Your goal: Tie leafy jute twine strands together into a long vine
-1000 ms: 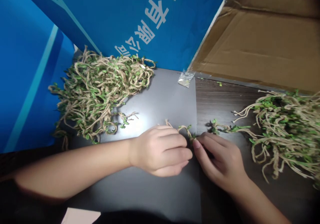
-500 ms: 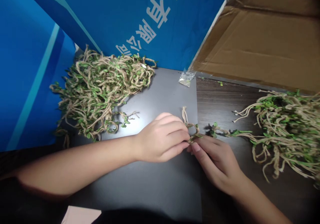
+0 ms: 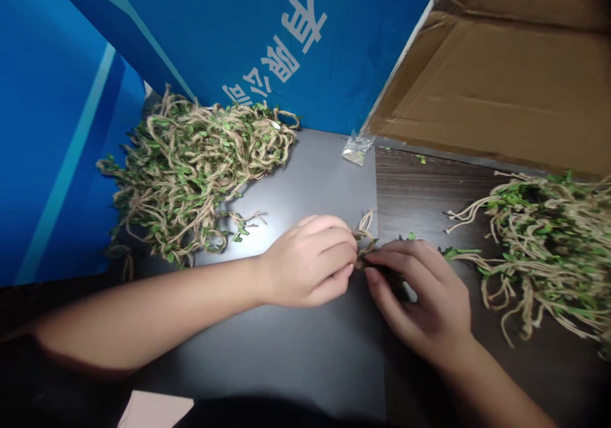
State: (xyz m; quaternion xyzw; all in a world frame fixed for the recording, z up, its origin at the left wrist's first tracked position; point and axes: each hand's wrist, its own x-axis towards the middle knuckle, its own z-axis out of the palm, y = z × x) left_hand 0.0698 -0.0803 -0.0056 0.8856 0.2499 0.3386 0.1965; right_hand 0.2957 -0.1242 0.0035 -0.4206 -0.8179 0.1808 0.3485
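Observation:
A short piece of jute twine with green leaves (image 3: 366,242) is between my two hands, its loose ends pointing up and away. My left hand (image 3: 312,262) is closed on its left part, knuckles up, so most of the grip is hidden. My right hand (image 3: 424,297) meets the twine from the right with curled fingers. Its index fingertip touches the twine, and a narrow gap shows between thumb and index finger. Just behind the right hand, a few green leaves (image 3: 411,237) of another strand show.
A big pile of leafy jute twine (image 3: 205,167) lies at left. Another heap of leafy strands (image 3: 548,250) is at right. Behind stand a blue printed panel (image 3: 229,34) and a brown cardboard box (image 3: 501,84). A clear plastic scrap (image 3: 357,150) and a pale pink piece (image 3: 155,409) lie nearby.
The round twine loop between my hands has become smaller, and its loose ends have swung right. My right hand has shifted slightly right, its thumb and index finger parting a little.

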